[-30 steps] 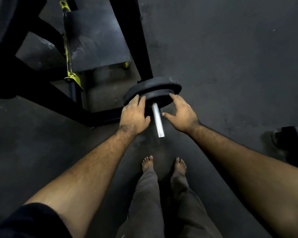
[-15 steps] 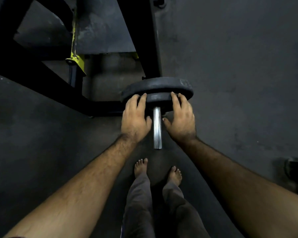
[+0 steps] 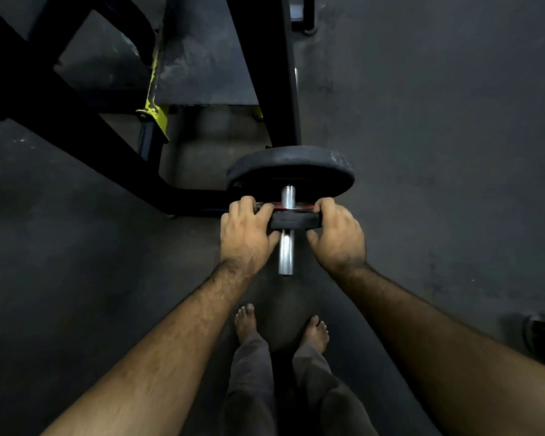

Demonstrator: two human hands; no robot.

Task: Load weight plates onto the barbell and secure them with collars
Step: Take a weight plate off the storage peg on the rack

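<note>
Our left hand (image 3: 247, 236) and right hand (image 3: 337, 237) clamp the small round rubbery plate (image 3: 294, 220) on the smooth steel barbell sleeve (image 3: 286, 253), apart from the larger matte disc (image 3: 291, 168).

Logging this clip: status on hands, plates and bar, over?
Left hand and right hand both gripping small plate on bar sleeve. Gap to large plate. No collar seen. Nothing blocking.
</note>
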